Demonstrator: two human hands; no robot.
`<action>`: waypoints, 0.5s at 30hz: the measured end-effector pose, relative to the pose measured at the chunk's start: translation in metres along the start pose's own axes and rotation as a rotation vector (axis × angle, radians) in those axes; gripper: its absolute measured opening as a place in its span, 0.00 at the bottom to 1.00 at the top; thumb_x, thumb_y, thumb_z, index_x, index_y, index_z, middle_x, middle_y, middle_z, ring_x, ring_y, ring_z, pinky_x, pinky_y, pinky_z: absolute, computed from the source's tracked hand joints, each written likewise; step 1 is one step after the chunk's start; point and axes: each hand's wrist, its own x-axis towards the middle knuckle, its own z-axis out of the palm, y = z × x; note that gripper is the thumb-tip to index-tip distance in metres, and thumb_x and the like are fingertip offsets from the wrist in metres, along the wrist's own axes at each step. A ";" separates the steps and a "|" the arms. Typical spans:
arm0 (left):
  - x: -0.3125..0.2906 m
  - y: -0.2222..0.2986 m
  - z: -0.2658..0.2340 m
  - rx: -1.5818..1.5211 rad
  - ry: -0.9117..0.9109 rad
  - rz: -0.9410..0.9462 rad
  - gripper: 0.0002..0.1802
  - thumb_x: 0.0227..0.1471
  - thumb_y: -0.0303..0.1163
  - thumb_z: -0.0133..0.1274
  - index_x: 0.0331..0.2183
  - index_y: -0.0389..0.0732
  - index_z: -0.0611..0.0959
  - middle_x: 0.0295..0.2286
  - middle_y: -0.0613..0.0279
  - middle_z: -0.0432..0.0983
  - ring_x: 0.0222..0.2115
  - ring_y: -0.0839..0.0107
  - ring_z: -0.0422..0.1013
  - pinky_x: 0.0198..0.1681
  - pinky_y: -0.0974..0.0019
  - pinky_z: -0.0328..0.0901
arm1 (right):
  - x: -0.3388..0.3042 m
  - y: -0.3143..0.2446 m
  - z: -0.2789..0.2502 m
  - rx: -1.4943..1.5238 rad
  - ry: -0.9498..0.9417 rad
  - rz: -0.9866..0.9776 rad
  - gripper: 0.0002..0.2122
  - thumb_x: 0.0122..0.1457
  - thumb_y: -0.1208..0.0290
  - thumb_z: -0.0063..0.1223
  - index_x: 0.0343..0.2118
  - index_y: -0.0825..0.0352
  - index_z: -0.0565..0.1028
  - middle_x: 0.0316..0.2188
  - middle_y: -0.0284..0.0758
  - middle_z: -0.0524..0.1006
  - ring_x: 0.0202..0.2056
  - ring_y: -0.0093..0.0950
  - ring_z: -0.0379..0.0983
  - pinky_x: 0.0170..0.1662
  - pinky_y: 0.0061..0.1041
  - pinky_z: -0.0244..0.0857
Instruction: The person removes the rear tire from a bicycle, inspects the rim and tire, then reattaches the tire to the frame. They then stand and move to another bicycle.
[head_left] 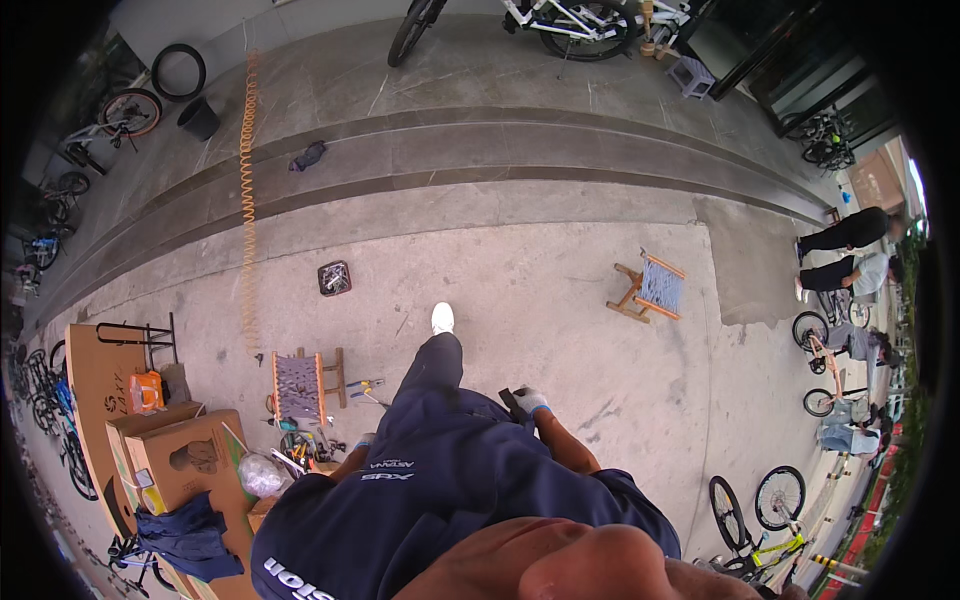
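Observation:
My right hand point(530, 400), in a pale work glove, is held beside my right hip. It is closed on a small black object point(512, 403) whose kind I cannot make out. Only a bit of my gloved left hand point(366, 440) shows at my left side, its fingers hidden by my body. Nearest to it on the ground are several hand tools point(325, 445) and a pair of pliers point(368, 386), next to a folding stool point(298, 388) with a woven seat. One white shoe point(443, 318) is stretched out in front of me on the concrete.
A parts tray point(334, 278) lies ahead on the left, a second folding stool point(660, 287) ahead on the right. An orange coiled hose point(247, 180) crosses the steps point(420, 150). Cardboard boxes point(190, 455) stand left. Bicycles point(760, 520) and people point(850, 255) are at the right.

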 end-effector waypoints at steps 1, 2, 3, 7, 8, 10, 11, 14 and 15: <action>0.015 0.017 -0.012 0.005 -0.008 -0.003 0.29 0.62 0.53 0.55 0.50 0.39 0.90 0.48 0.42 0.87 0.48 0.43 0.84 0.50 0.47 0.77 | 0.013 -0.015 -0.013 -0.085 0.091 0.012 0.26 0.62 0.50 0.61 0.53 0.67 0.86 0.45 0.46 0.89 0.46 0.43 0.87 0.52 0.39 0.79; 0.029 0.033 -0.025 0.031 -0.013 0.001 0.29 0.62 0.53 0.55 0.49 0.39 0.90 0.48 0.43 0.87 0.48 0.42 0.84 0.50 0.47 0.77 | 0.023 -0.025 -0.032 0.032 0.044 -0.010 0.26 0.62 0.51 0.61 0.54 0.68 0.86 0.44 0.46 0.89 0.45 0.41 0.88 0.51 0.38 0.80; 0.045 0.051 -0.042 0.067 -0.021 0.013 0.28 0.63 0.52 0.54 0.49 0.39 0.90 0.47 0.43 0.87 0.48 0.42 0.84 0.50 0.46 0.77 | 0.032 -0.034 -0.053 0.124 -0.001 0.027 0.26 0.62 0.52 0.61 0.54 0.69 0.85 0.44 0.47 0.89 0.44 0.40 0.88 0.50 0.37 0.80; 0.107 0.158 -0.141 0.417 -0.001 0.240 0.27 0.65 0.51 0.53 0.49 0.39 0.90 0.45 0.43 0.88 0.47 0.41 0.84 0.48 0.44 0.77 | 0.067 -0.055 -0.166 0.238 0.028 0.132 0.21 0.66 0.58 0.59 0.53 0.70 0.84 0.38 0.45 0.88 0.36 0.34 0.87 0.43 0.36 0.81; 0.126 0.198 -0.166 0.200 0.005 0.112 0.23 0.64 0.48 0.53 0.45 0.39 0.88 0.40 0.46 0.85 0.40 0.46 0.81 0.43 0.45 0.75 | 0.073 -0.055 -0.194 0.545 0.005 0.299 0.15 0.68 0.64 0.55 0.48 0.69 0.85 0.33 0.42 0.86 0.31 0.33 0.84 0.34 0.36 0.80; 0.159 0.279 -0.220 -0.467 -0.042 -0.203 0.16 0.63 0.42 0.53 0.36 0.39 0.85 0.28 0.53 0.78 0.27 0.56 0.75 0.31 0.47 0.71 | 0.087 -0.046 -0.256 0.752 0.013 0.313 0.12 0.71 0.67 0.51 0.47 0.68 0.82 0.29 0.38 0.82 0.28 0.31 0.80 0.28 0.35 0.77; 0.177 0.319 -0.251 -0.585 -0.032 -0.280 0.13 0.63 0.39 0.54 0.32 0.39 0.83 0.23 0.57 0.74 0.21 0.61 0.72 0.25 0.48 0.69 | 0.092 -0.043 -0.277 0.808 0.088 0.399 0.12 0.72 0.67 0.51 0.49 0.68 0.81 0.30 0.38 0.82 0.27 0.31 0.80 0.28 0.34 0.76; 0.233 0.449 -0.343 -0.494 0.105 0.057 0.14 0.67 0.42 0.55 0.40 0.40 0.84 0.26 0.63 0.77 0.21 0.69 0.71 0.22 0.59 0.66 | 0.103 -0.034 -0.325 1.122 0.360 0.435 0.09 0.72 0.69 0.50 0.50 0.64 0.75 0.34 0.36 0.82 0.29 0.31 0.81 0.29 0.34 0.75; 0.254 0.497 -0.373 -0.411 0.185 0.188 0.15 0.66 0.42 0.56 0.40 0.39 0.85 0.25 0.63 0.77 0.21 0.70 0.71 0.22 0.61 0.65 | 0.109 -0.033 -0.337 1.187 0.361 0.467 0.08 0.72 0.69 0.51 0.49 0.64 0.76 0.33 0.36 0.82 0.30 0.31 0.81 0.29 0.35 0.75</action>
